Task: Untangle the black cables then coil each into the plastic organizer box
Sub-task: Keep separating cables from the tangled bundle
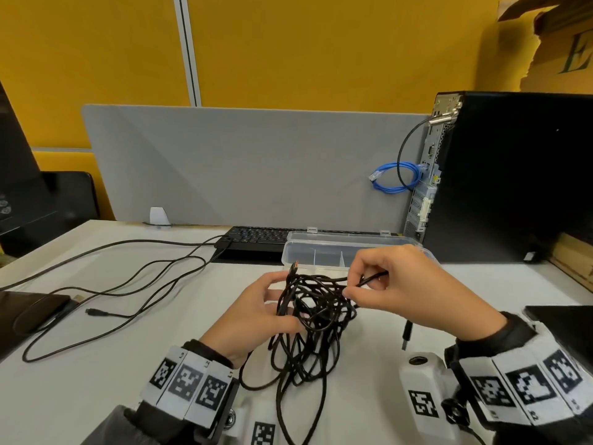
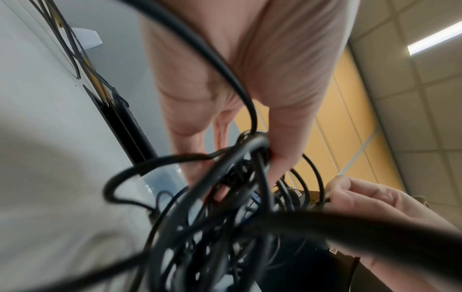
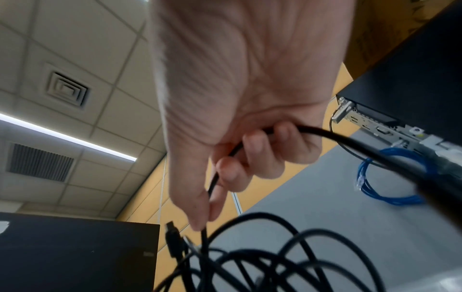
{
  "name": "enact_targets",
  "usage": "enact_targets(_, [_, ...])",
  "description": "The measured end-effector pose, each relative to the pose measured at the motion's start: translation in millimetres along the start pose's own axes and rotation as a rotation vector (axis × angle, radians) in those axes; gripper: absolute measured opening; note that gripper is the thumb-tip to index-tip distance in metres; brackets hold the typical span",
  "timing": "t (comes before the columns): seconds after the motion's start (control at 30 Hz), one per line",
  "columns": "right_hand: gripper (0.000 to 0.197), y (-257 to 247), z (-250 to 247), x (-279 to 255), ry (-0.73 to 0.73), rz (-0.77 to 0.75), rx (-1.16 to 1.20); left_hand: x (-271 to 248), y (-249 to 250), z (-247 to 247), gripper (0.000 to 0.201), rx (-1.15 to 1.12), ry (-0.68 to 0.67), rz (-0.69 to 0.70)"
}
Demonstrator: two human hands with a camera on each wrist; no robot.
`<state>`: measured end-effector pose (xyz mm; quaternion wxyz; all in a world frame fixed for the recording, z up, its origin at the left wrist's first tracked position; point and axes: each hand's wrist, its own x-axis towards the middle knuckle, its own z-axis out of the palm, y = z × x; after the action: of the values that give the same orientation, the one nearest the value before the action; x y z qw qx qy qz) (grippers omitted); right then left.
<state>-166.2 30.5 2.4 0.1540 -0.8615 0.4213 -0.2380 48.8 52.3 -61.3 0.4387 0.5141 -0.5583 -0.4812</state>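
Head view shows my left hand (image 1: 256, 311) gripping the tangled black cables (image 1: 313, 319) steady while my right hand (image 1: 407, 281) fingers pinch one strand to free it.

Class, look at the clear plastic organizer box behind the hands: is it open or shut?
Open. The plastic organizer box shows its white dividers uncovered, its lid tipped back behind.

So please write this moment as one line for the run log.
stage: untangling | left hand: grips black cables | right hand: pinches one strand | organizer box: open, no cable visible inside
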Motion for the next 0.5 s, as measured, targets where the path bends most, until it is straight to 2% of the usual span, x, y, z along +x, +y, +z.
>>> enact_targets(0.13, [0.013,-4.0,10.7,1.4,-0.013,-0.019,0.118,1.2,-0.8,-5.8,0.067,-0.061,0.065,0.119])
enact_targets(0.3, [0.011,-8.4,13.0,0.2,-0.047,-0.050,0.100,2.8,0.3,-11.6,0.068,-0.194,0.149,0.248])
enact_targets(0.5, [0.012,-13.1,11.1,-2.4,0.038,-0.065,0.070,-2.7,2.8,-12.3,0.065,-0.282,0.165,0.403])
